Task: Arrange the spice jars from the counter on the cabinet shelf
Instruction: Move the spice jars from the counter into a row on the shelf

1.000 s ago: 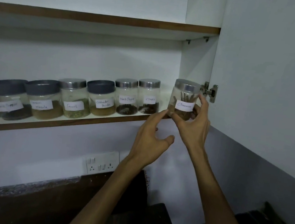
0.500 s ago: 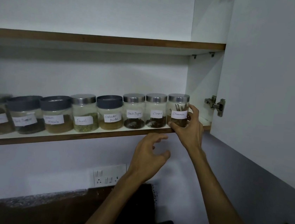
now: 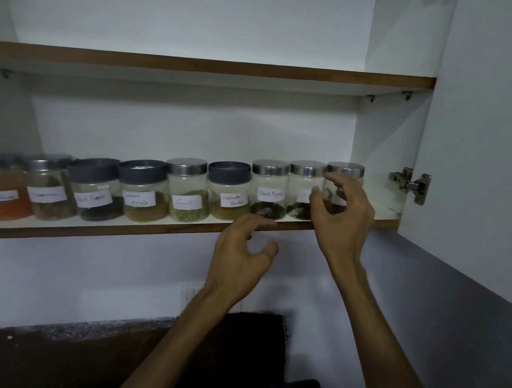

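Several labelled spice jars stand in a row on the lower cabinet shelf [image 3: 135, 233]. The cinnamon jar [image 3: 345, 175] with a steel lid is the rightmost, next to the cloves jar [image 3: 304, 186] and the black pepper jar [image 3: 268, 189]. My right hand [image 3: 340, 216] hovers in front of the cinnamon jar with fingers spread, apart from the glass. My left hand [image 3: 241, 253] is open below the shelf edge, holding nothing. Further left stand the coriander jar [image 3: 229, 190] and the fennel jar [image 3: 187, 189].
The open cabinet door [image 3: 493, 141] hangs on the right with a metal hinge [image 3: 410, 184]. An upper shelf [image 3: 199, 66] runs above. A wall socket [image 3: 192, 293] sits below, partly behind my left wrist. Dark counter objects [image 3: 249, 352] lie beneath.
My right hand set the cinnamon jar on the shelf at the right end of the row, then let go and drew back. My left hand stayed open under the shelf.
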